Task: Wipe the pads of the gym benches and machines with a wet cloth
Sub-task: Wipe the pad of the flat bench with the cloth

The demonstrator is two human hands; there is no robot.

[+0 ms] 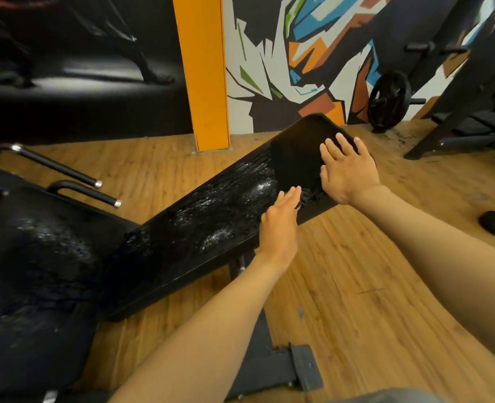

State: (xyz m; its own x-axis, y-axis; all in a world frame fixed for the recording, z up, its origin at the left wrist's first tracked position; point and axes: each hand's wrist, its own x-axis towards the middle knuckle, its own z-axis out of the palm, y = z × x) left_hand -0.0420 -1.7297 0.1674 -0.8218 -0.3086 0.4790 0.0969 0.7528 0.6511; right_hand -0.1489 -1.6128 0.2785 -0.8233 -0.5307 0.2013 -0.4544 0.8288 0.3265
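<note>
A long black bench pad (199, 237) runs diagonally from lower left to upper right, its cracked surface shiny with wet streaks. A black cloth (295, 158) lies spread over the pad's far end. My right hand (348, 173) rests flat on the cloth's right side, fingers spread. My left hand (281, 225) lies palm-down at the pad's near edge, fingertips touching the cloth's lower hem. A second black seat pad (34, 274), also wet and cracked, joins the long pad at the left.
Two black handles with chrome tips (95, 193) stick out at the left. An orange pillar (205, 77) and a painted wall stand behind. A weight plate (388, 100) and a rack frame (458, 123) stand at the right. The bench's steel foot (284, 370) crosses the wooden floor below.
</note>
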